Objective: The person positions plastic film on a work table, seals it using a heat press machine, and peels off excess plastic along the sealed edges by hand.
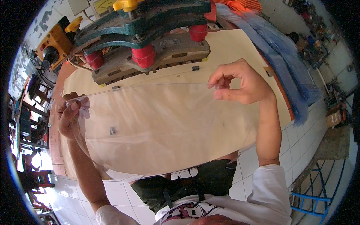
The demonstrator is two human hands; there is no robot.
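Note:
A clear plastic sheet (161, 123) stretches between my two hands above a pale yellow board (240, 43). My left hand (71, 114) pinches the sheet's far left corner between thumb and fingers. At the right, my right hand (240, 82) holds the sheet's far edge between thumb and fingertips. Beyond the sheet stands a press with a green metal frame (150, 28), red cylinders (143, 56) and a brown bar (153, 60) low over the board. Small dark blocks (195, 68) lie on the board; another block (112, 130) shows through the sheet.
An orange control box (56, 45) with a black knob stands at the far left. Crumpled bluish plastic (277, 56) lies along the table's right side, with orange cloth (242, 5) at the back. A blue metal rack (315, 198) is on the lower right.

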